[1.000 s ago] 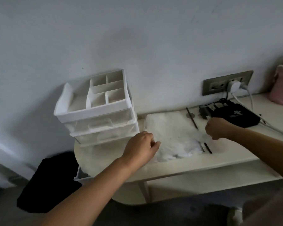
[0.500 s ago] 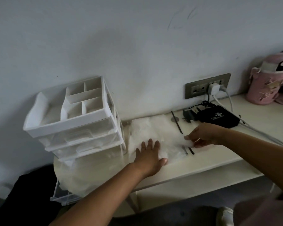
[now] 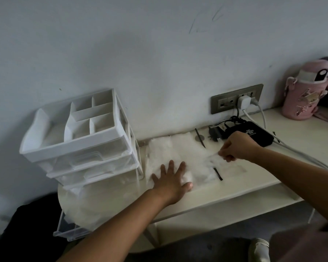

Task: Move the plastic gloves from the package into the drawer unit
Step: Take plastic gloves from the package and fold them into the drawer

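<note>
Left hand (image 3: 170, 178) lay flat, fingers spread and straight, palm pressing down on the near edge of the package (image 3: 178, 146). It gripped nothing, it only pinned.

Right hand (image 3: 235, 147) was clenched in a pinch, thumb against curled fingers, on a wisp of white film (image 3: 213, 160) at the package's right end. I could not tell whether that film was a glove or the package flap.

Gloves (image 3: 159, 157) showed as a crumpled white mass inside the package, under and beyond the left hand's fingertips, between the two hands.

Package lay flat on the desk (image 3: 244, 188). A black strip (image 3: 218, 173) crossed it just below the pinch.

Drawer unit (image 3: 80, 140) stood just left of the left hand, its top tray divided into compartments. One clear drawer (image 3: 68, 230) sat below and left of that wrist, near the floor.

Beyond the right hand's knuckles, touching or nearly so: a black box (image 3: 257, 136). Past it, on the wall, a socket (image 3: 223, 104). Far right of the pinch, a pink bottle (image 3: 301, 99).
</note>
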The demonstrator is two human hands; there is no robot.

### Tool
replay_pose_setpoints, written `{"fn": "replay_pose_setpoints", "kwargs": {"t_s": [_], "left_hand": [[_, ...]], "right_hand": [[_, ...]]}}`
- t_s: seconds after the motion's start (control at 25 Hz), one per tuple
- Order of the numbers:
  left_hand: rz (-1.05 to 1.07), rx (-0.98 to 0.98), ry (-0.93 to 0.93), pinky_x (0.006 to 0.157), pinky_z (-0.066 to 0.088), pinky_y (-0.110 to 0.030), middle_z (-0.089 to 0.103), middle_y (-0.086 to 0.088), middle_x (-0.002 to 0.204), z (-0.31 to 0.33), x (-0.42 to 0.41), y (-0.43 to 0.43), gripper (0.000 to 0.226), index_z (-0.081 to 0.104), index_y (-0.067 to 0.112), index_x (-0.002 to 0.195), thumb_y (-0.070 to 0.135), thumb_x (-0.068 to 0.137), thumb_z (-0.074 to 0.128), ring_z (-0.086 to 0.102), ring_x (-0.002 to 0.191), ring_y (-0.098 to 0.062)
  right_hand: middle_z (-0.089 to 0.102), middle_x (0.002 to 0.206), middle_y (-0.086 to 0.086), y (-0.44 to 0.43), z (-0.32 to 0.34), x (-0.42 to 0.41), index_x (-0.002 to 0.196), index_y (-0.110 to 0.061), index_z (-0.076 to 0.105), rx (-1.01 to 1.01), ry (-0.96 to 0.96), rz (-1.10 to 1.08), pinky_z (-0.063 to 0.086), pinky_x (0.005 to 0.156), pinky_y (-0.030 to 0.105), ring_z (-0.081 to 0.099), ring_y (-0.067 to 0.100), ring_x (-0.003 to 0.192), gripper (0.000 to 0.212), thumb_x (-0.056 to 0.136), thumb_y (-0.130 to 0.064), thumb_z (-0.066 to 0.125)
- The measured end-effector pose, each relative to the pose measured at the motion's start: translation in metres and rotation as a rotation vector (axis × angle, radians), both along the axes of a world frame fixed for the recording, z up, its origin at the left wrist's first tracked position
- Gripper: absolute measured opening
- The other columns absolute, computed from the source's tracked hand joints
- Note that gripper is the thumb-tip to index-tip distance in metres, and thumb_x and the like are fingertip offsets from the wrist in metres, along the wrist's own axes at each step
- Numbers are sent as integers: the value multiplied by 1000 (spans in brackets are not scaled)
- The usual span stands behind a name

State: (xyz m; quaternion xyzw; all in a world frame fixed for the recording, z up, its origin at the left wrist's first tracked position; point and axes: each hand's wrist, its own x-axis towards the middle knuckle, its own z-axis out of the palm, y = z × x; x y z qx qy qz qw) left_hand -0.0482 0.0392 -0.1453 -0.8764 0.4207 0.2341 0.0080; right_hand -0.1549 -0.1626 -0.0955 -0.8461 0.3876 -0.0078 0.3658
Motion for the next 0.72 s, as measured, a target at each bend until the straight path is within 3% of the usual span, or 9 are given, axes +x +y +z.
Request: {"fn": "replay_pose_setpoints", "kwargs": {"t_s": [0.16, 0.4, 0.48, 0.56, 0.64, 0.72], "left_hand": [[-5, 23, 0, 112, 0, -60, -19, -5, 159, 2, 0, -1, 70, -9, 33, 151, 55, 97, 29, -14, 146, -34], [-9, 13, -4, 112, 1, -61, -18, -5, 159, 0, 0, -2, 70, -8, 32, 151, 56, 97, 30, -12, 145, -36], [-3, 3, -8, 112, 1, -62, -17, -5, 159, 0, 2, -3, 71, -7, 32, 151, 56, 97, 30, -12, 145, -36], [5, -9, -7, 112, 2, -62, -15, -5, 160, 0, 2, -3, 71, -6, 32, 152, 56, 96, 32, -11, 145, -36], [11, 8, -5, 112, 4, -61, -11, -6, 160, -3, 5, -4, 71, -2, 31, 152, 56, 96, 33, -7, 146, -37], [12, -73, -23, 113, 18, -55, 16, -12, 157, 2, 5, -8, 65, 19, 24, 150, 53, 96, 38, 15, 143, -38]], "right_hand": [[64, 58, -2, -3, 21, -5, 61, -13, 66, -272, 34, 17, 39, 48, 19, 55, 7, 50, 25, 80, -28, 73], [61, 61, -1, -12, 34, -10, 61, -17, 62, -326, 3, 47, 38, 51, 20, 55, 11, 58, 26, 79, -32, 73], [65, 69, 2, -16, 34, -8, 72, -12, 67, -143, -172, 13, 44, 59, 20, 58, 12, 64, 22, 82, -31, 70], [68, 83, 8, -17, 36, -6, 80, -7, 64, 315, -435, -29, 54, 82, 29, 65, 17, 77, 18, 87, -24, 64], [68, 95, 16, -14, 39, -2, 82, -6, 58, 700, -629, -16, 53, 93, 37, 68, 22, 86, 15, 92, -17, 55], [68, 107, 20, -9, 41, 2, 81, -7, 54, 861, -734, 9, 53, 92, 38, 68, 27, 95, 19, 96, -16, 47]]}}
